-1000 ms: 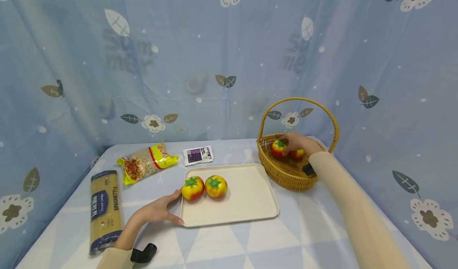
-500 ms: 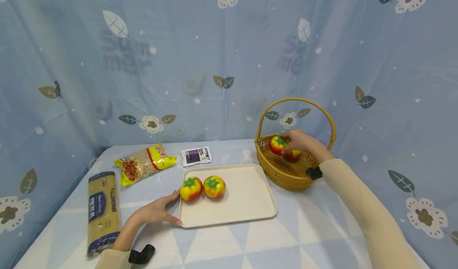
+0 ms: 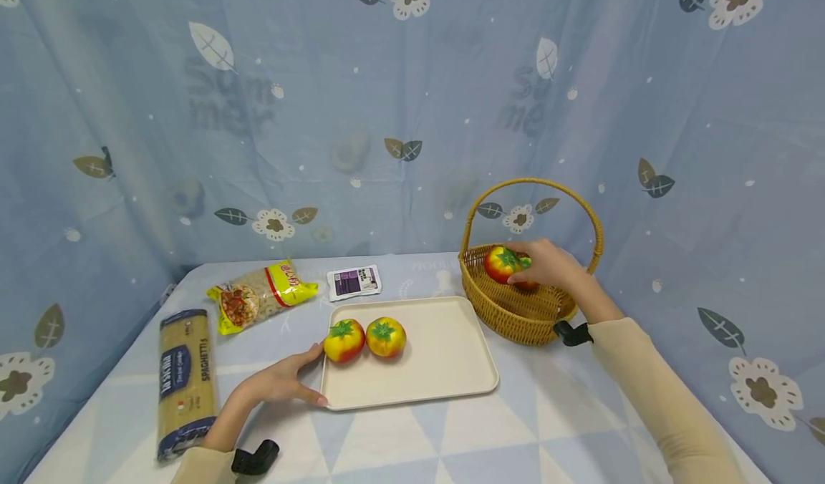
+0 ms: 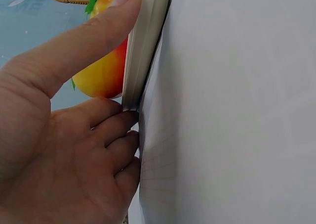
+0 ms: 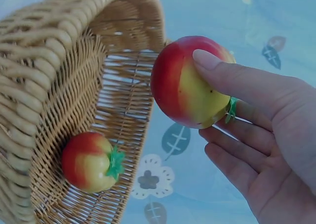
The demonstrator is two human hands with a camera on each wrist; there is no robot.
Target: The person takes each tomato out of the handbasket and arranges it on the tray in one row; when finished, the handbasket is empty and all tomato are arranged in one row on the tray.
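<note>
Fingers (image 5: 229,164) round tomato (image 5: 185,80), leaves (image 5: 231,110) palmward

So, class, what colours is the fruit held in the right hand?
The fruit is red and yellow with a green top, best seen in the right wrist view.

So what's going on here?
A person's right hand holds a red-and-yellow fruit at the mouth of the wicker basket, with another fruit lying inside. The left hand touches the left edge of the cream tray, which bears two similar fruits. A spaghetti pack, a yellow-ended bag and a small packet lie nearby.
</note>
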